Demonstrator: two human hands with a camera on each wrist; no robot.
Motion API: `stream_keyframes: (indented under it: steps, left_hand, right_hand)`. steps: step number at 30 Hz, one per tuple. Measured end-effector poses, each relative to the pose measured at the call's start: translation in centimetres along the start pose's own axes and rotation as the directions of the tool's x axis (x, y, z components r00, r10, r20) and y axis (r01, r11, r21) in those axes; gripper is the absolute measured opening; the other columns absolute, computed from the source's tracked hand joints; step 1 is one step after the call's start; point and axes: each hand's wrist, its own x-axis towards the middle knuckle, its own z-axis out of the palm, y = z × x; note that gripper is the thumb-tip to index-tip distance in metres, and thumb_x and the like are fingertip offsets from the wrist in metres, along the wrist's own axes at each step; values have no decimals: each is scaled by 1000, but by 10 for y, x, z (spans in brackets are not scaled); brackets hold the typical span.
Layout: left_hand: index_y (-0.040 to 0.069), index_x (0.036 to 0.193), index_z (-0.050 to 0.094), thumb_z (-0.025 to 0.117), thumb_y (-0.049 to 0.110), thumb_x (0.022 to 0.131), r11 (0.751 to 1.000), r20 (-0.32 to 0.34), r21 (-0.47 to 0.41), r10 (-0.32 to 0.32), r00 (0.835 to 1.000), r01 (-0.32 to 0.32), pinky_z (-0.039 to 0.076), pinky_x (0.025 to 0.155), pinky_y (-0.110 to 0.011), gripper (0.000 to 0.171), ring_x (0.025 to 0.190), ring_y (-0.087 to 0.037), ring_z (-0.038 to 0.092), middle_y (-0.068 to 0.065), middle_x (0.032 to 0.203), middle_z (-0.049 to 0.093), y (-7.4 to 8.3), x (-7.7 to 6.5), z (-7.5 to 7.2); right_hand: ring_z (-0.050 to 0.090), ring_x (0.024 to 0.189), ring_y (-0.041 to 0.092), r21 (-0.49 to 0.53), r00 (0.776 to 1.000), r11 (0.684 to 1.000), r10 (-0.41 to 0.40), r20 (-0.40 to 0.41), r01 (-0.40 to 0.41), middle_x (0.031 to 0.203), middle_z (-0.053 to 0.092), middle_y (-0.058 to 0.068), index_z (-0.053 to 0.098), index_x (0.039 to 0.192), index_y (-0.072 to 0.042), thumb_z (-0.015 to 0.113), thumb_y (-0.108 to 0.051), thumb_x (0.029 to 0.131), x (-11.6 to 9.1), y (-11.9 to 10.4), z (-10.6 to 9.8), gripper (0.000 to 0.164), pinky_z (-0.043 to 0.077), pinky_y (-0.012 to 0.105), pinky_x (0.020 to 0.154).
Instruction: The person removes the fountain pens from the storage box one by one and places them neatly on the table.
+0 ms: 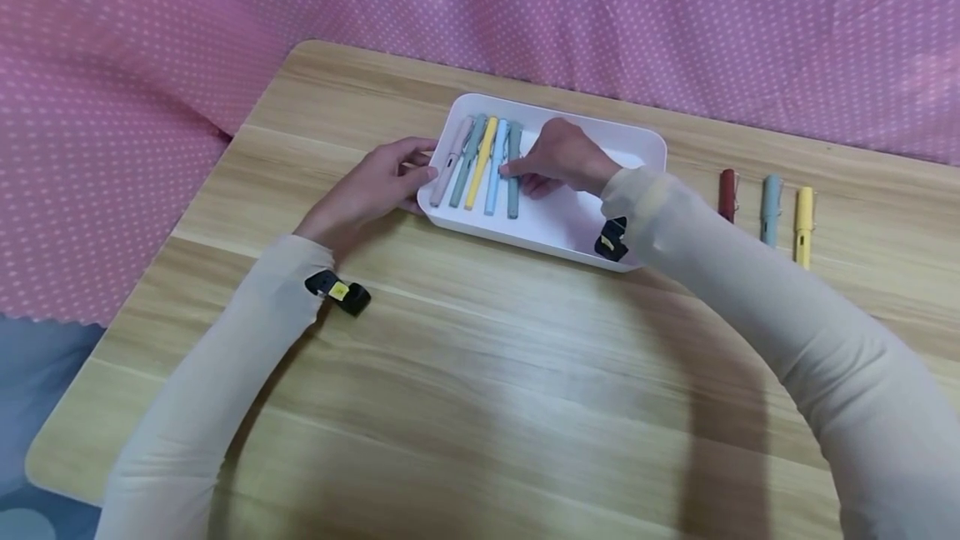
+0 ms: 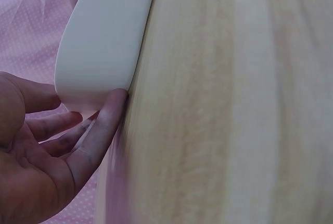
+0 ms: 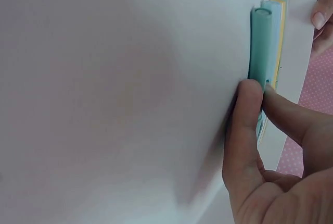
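Note:
A white tray (image 1: pixel 540 240) stands on the table, a row of capped pens at its left end. The row runs from a pinkish-grey pen (image 1: pixel 452 161) through green, a yellow pen (image 1: pixel 481 163) and a light blue pen (image 1: pixel 496 169) to a grey-green pen (image 1: pixel 513 198). My right hand (image 1: pixel 558 158) reaches into the tray and pinches that last pen; in the right wrist view its thumb and a finger lie on either side of the green barrel (image 3: pixel 260 41). My left hand (image 1: pixel 378 182) holds the tray's left end, fingertips against the outer wall (image 2: pixel 99 52) in the left wrist view.
Right of the tray, a dark red pen (image 1: pixel 727 194), a blue-green pen (image 1: pixel 770 207) and a yellow pen (image 1: pixel 803 227) lie on the wooden table (image 1: pixel 465 407), near my right forearm. A pink dotted cloth (image 1: pixel 525 15) hangs behind the table's far edge.

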Motion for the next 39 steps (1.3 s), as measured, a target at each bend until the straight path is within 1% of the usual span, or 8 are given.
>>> stream_keyframes:
  steps: [4, 8, 19, 26, 39]
  left_hand:
    - [14, 147, 33, 48, 20, 100, 1000, 3, -16, 17, 1000, -17, 58, 76, -28, 49, 104, -22, 55, -9, 127, 47, -1, 0, 0]
    - [14, 147, 33, 48, 20, 100, 1000, 2, -21, 18, 1000, -18, 58, 75, -29, 50, 104, -22, 55, -9, 127, 47, -2, 0, 1]
    - [14, 148, 32, 47, 18, 100, 999, 2, -30, 20, 1000, -20, 59, 74, -30, 50, 103, -23, 56, -10, 127, 48, -1, 0, 1]
    - [13, 147, 32, 47, 18, 101, 1000, 3, -26, 14, 1000, -14, 59, 74, -29, 49, 103, -23, 56, -9, 126, 48, -1, 0, 1]
    - [14, 147, 33, 48, 17, 100, 1000, 2, -28, 12, 1000, -12, 59, 74, -29, 50, 103, -23, 55, -10, 124, 47, 0, 0, 1]
  right_hand:
    - [69, 71, 20, 36, 1000, 999, -22, 12, 21, 82, 70, 11, 67, 95, -2, 75, -30, 82, -1, 2, 0, 32, 59, 29, 70]
    - [69, 70, 21, 62, 1000, 998, -25, 15, 24, 81, 70, 11, 67, 95, -1, 75, -28, 82, 0, 3, 0, 31, 59, 29, 70]
    - [68, 68, 20, 108, 999, 994, 14, 52, -20, 80, 70, 11, 66, 99, -2, 74, -26, 84, 3, 3, 0, 29, 59, 30, 70]
    - [68, 68, 19, 132, 998, 990, 33, 62, -41, 80, 69, 10, 64, 101, -2, 72, -26, 85, 2, 3, -1, 29, 59, 29, 72]
    - [68, 69, 18, 153, 995, 988, 19, 100, -34, 79, 69, 9, 65, 100, -1, 70, -26, 87, 0, 3, -6, 29, 59, 29, 75]
